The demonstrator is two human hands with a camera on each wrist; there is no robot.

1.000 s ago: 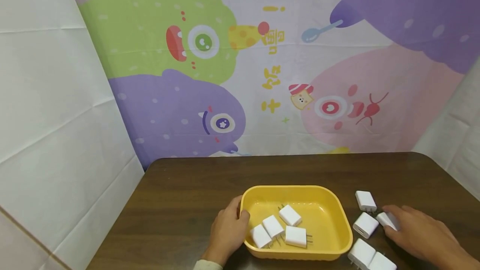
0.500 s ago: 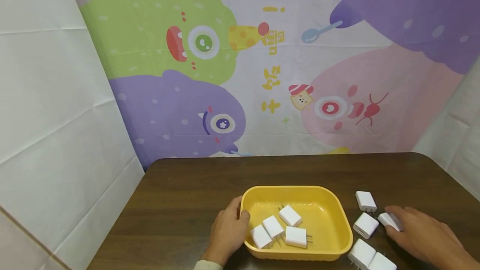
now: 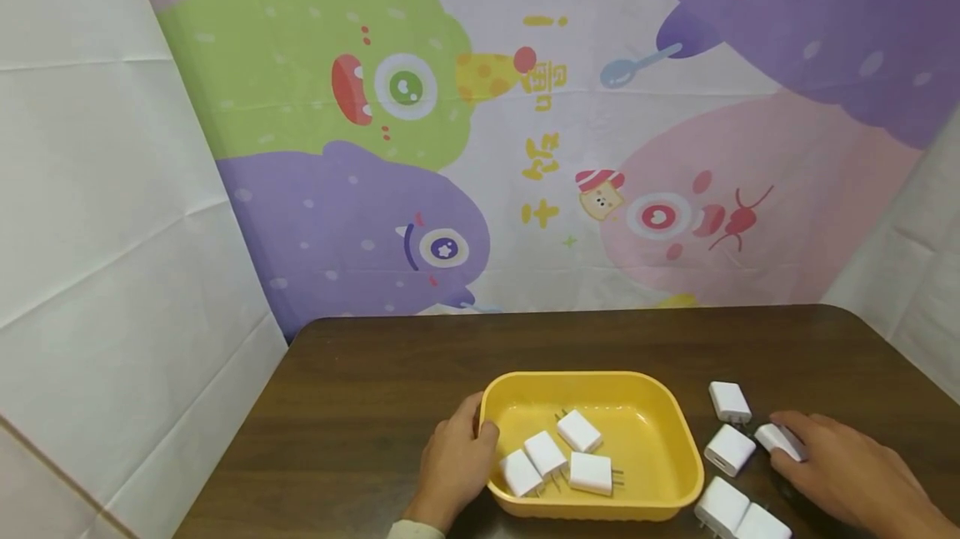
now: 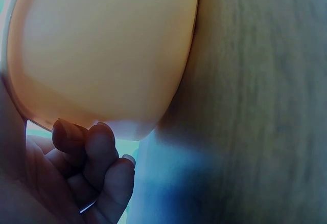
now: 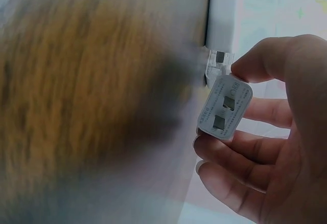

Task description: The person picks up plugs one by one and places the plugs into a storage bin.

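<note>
My left hand [image 3: 456,456] grips the left rim of a yellow plastic basin [image 3: 592,512], thumb at the rim. In the left wrist view its curled fingers [image 4: 100,147] lie against the basin's outer wall [image 4: 112,55]. Inside sit several white charger plugs [image 3: 591,472], toward the left half. To the right of the basin, my right hand [image 3: 847,460] pinches a white charger plug [image 3: 780,441] between thumb and fingers, low over the table. The right wrist view shows that plug's prong face [image 5: 225,106], with fine print around two prongs.
Several loose charger plugs lie right of the basin: one at the back [image 3: 730,401], one nearer [image 3: 730,450], and two side by side at the front [image 3: 722,506]. The dark wooden table [image 3: 375,406] ends at a cartoon-printed cloth [image 3: 540,256]; white cloth hangs at both sides.
My right hand has shifted very slightly right with the charger plug. The left hand and the basin stay where they were; the head view has moved a touch.
</note>
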